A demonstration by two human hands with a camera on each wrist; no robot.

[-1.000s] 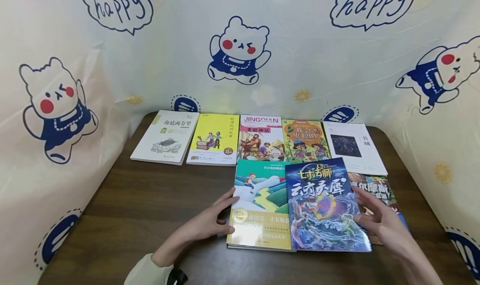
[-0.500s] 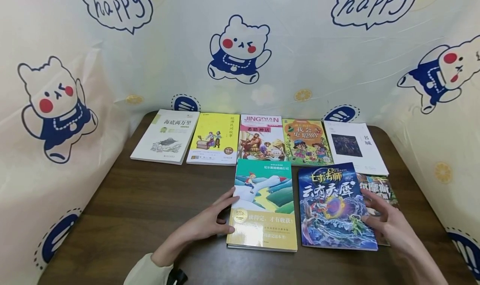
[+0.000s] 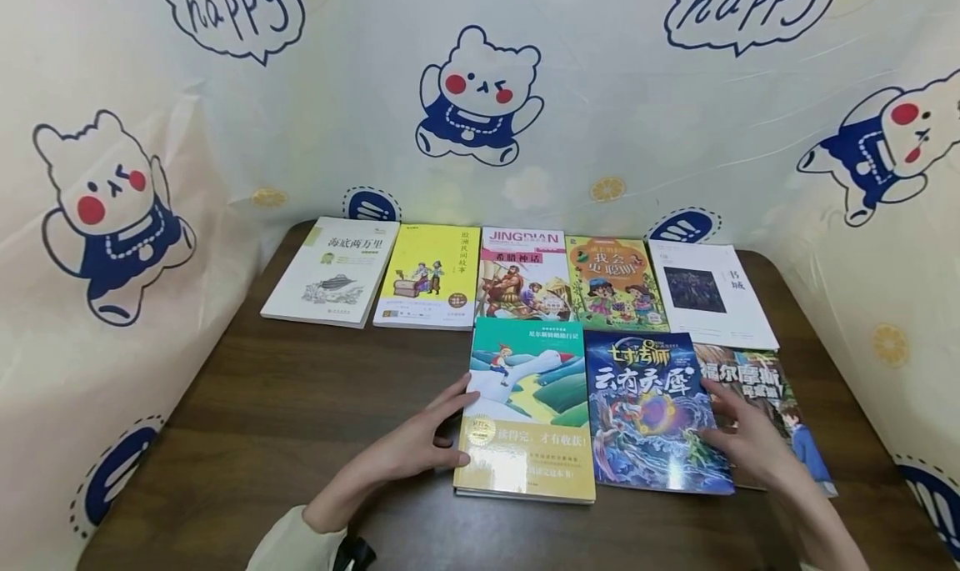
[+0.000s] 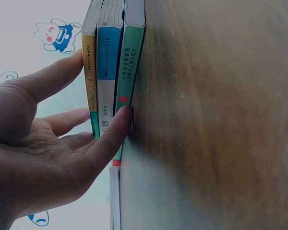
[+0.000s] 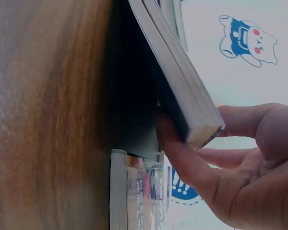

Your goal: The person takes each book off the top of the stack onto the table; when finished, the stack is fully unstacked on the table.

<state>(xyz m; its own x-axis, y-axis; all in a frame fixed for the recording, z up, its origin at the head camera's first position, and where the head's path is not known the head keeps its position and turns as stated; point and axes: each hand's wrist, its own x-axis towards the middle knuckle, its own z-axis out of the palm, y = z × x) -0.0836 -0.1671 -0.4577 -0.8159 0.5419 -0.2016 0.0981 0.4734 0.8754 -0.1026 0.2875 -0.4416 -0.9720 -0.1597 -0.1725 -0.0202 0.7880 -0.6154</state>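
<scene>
In the head view, a blue book with a swirling fantasy cover is gripped by my right hand at its right edge. The right wrist view shows this blue book tilted, its gripped edge raised off the table and one finger beneath it. My left hand rests along the left side of a green-and-gold book. That book tops a stack whose spines face the left wrist camera, with a blue-and-white book and a green-spined book below it. The left fingers are fairly straight against the spines.
Behind lies a row: a white book, a yellow book, a pink-topped book, an orange children's book and a white magazine. A detective book lies partly under the right hand. Patterned cloth surrounds the wooden table.
The blue book has come off the green-and-gold book to the right, then back left and lower beside the stack. More of the detective book shows. My left hand has stayed put.
</scene>
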